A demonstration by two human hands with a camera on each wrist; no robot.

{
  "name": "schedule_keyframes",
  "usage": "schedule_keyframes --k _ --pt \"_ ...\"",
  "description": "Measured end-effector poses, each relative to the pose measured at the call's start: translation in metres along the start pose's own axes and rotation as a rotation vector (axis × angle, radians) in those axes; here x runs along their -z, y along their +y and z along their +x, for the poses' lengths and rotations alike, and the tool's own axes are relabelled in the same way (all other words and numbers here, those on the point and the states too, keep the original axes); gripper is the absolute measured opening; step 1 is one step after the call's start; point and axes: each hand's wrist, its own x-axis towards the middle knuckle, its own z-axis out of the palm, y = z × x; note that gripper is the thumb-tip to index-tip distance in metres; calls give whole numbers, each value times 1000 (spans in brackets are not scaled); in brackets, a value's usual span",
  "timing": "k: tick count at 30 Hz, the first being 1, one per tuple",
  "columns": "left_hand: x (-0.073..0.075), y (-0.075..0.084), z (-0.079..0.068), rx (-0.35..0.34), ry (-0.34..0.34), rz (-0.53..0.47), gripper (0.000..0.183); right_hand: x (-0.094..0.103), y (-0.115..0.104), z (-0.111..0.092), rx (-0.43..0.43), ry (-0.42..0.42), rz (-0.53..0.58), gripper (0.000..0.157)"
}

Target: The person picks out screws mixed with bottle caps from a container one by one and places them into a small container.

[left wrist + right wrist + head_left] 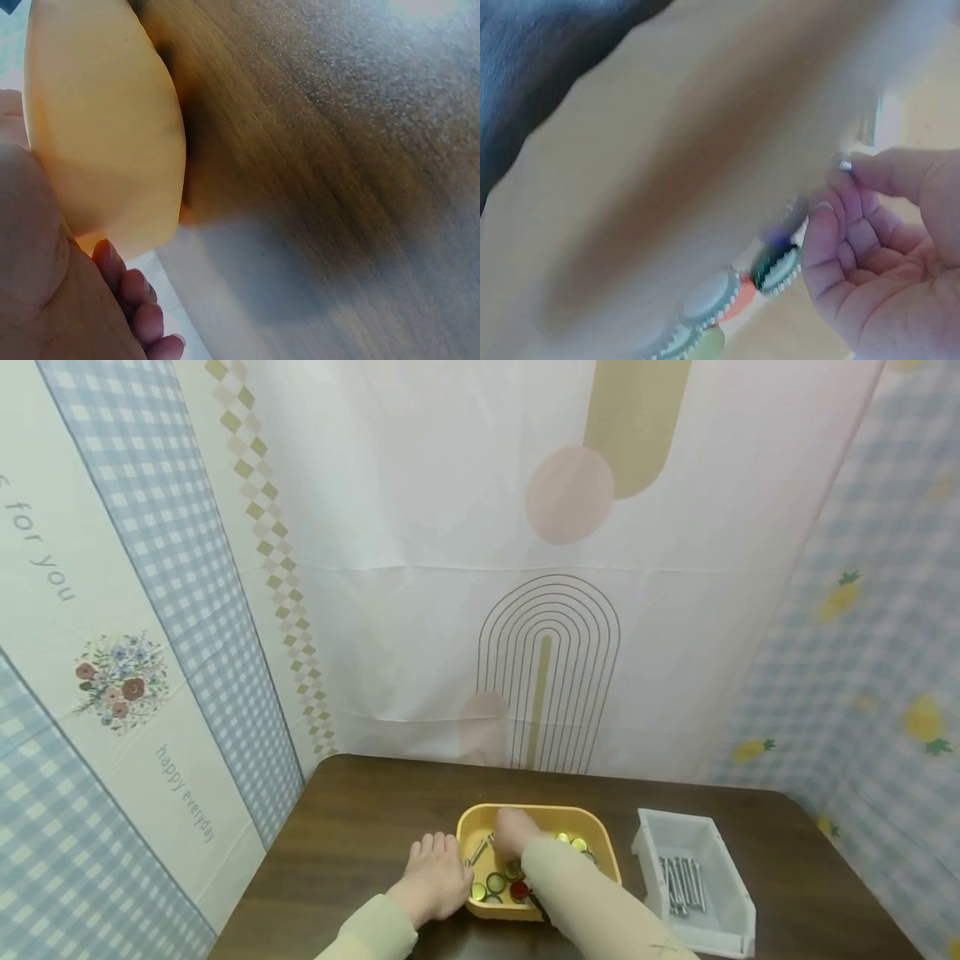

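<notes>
A yellow plastic tray [592, 818] holds several bottle caps [496, 882] and a silver bolt [478, 853] by its left wall. My left hand [435, 878] holds the tray's left side, thumb over the rim and palm against the outer wall [112, 120]. Inside the tray, toward its far wall, my right hand [517, 833] is partly hidden by its own wrist and sleeve. Its thumb and fingers pinch a bolt [843, 162], with only a short shiny end showing in the right wrist view. Near those fingers lie ridged bottle caps [780, 270].
To the right of the tray stands a white open-fronted bin [731, 881] with several long silver bolts [682, 883] lying in it. Both containers are on a dark wooden table [360, 802]. Printed cloth [405, 652] hangs behind the table and at both sides.
</notes>
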Motion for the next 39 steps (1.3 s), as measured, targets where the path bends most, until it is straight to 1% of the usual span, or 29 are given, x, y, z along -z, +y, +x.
schedule_keyframes --k 1,5,8,9,11,14,15,17,20,24,27,30,35,39 --pt "0 0 0 4 -2 2 28 2 2 -1 -2 -11 13 37" --pt "1 0 -2 18 -11 0 28 15 10 -7 -29 -49 179 40" --pt "1 0 -2 21 -23 -13 28 24 17 -13 -58 -86 343 42" --pt "1 0 -2 19 -25 -17 28 27 19 -15 -62 -98 398 40" --pt "1 -1 -2 21 -34 -18 27 32 23 -19 -59 -117 518 31" --pt "2 -2 -2 15 -31 -29 26 39 29 -23 -56 -134 661 9" --pt "3 -2 -2 16 -31 -24 25 41 31 -24 -53 -136 692 8" --pt "4 -2 -1 16 -32 -38 24 45 36 -25 -60 -142 723 13" --pt "4 -2 0 17 -41 -39 24 50 44 -27 -56 -137 739 16" --pt "5 -1 0 28 -68 -42 25 55 57 -31 -31 -133 754 14" --pt "5 -1 -1 28 -77 -41 25 60 65 -35 -38 -143 769 13" --pt "5 -1 -1 29 -68 -42 26 65 72 -38 -63 -134 755 16" --pt "7 1 0 25 -42 -48 26 72 83 -40 -133 -81 730 17" --pt "5 2 0 24 -55 -55 26 76 96 -43 -185 -41 759 19"
